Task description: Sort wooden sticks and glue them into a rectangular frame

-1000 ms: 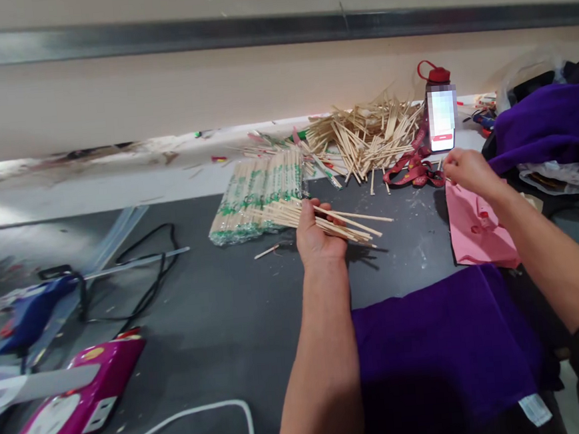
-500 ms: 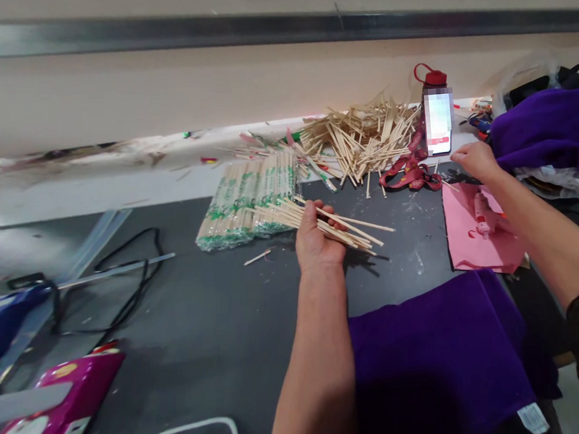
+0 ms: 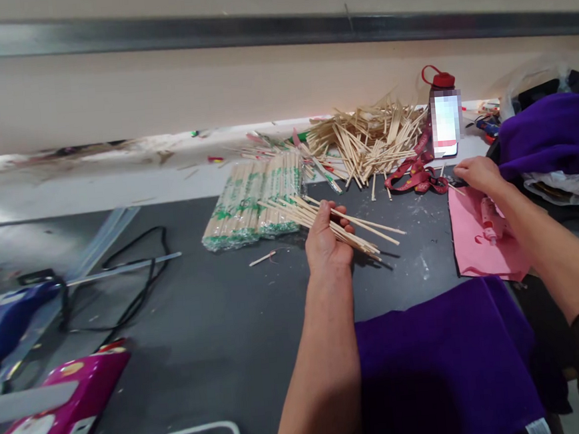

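Observation:
My left hand (image 3: 327, 241) is closed round a bundle of thin wooden sticks (image 3: 365, 232) that fans out to the right over the dark table (image 3: 217, 316). Just beyond it lie wrapped packs of sticks with green print (image 3: 253, 203). My right hand (image 3: 479, 174) rests at the far edge of a pink sheet (image 3: 476, 242), fingers curled, beside a red lanyard (image 3: 414, 177); what it pinches is too small to name. A loose heap of sticks (image 3: 371, 140) lies farther back.
A red-capped bottle (image 3: 442, 108) stands behind the lanyard. Purple cloth lies near me (image 3: 446, 365) and at the right edge (image 3: 553, 132). A blue glue gun (image 3: 7, 319), black cable (image 3: 134, 283), magenta device (image 3: 59, 415) and white cord (image 3: 186, 432) lie left.
My right hand has moved from near the bottle down and right to the pink sheet's far edge. The left hand keeps the stick bundle, barely shifted.

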The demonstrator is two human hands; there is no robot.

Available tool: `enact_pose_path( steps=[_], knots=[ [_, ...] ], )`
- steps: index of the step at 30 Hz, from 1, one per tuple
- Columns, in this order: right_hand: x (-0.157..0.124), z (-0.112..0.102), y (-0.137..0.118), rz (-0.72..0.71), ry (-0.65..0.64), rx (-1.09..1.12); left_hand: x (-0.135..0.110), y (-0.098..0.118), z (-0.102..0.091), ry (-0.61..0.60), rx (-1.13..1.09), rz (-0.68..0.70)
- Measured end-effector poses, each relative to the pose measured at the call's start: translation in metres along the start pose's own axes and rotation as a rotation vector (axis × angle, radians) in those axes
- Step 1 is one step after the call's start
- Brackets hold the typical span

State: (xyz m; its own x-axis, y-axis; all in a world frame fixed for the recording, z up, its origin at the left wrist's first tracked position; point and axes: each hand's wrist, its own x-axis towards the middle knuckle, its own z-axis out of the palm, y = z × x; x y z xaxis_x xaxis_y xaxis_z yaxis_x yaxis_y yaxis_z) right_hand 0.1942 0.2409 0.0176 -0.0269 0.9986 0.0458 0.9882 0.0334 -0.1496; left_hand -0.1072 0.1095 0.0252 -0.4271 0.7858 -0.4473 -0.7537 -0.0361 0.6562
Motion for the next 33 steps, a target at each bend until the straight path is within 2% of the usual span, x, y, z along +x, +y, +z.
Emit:
enact_pose_path(
  steps=[3,7,13,19,21,25,30,33],
  knots=[
    [0.001,0.0,-0.002,-0.083,-0.027,-0.049,0.0,0.0,0.0,0.0,0.002,-0.001],
    [0.002,-0.003,0.006,-0.101,-0.016,-0.023,0.0,0.0,0.001,0.008,-0.001,-0.02],
    [-0.015,-0.024,0.018,-0.094,-0.051,-0.024,0.001,0.0,0.001,-0.026,0.013,-0.007],
    [-0.024,-0.032,0.013,-0.149,-0.276,-0.102,-0.001,-0.002,0.002,-0.012,0.029,-0.011],
    [-0.023,-0.028,0.012,-0.194,-0.3,-0.126,-0.001,-0.002,0.003,0.005,0.034,-0.009],
    [-0.017,-0.022,0.014,-0.201,-0.275,-0.155,-0.001,-0.002,0.001,-0.003,0.043,-0.004],
    [-0.005,-0.019,0.019,-0.115,-0.159,-0.118,0.001,-0.003,0.0,-0.009,0.043,0.0],
    [0.0,-0.018,0.019,-0.085,-0.141,-0.128,0.0,-0.002,0.0,-0.002,0.036,-0.002]
  ],
)
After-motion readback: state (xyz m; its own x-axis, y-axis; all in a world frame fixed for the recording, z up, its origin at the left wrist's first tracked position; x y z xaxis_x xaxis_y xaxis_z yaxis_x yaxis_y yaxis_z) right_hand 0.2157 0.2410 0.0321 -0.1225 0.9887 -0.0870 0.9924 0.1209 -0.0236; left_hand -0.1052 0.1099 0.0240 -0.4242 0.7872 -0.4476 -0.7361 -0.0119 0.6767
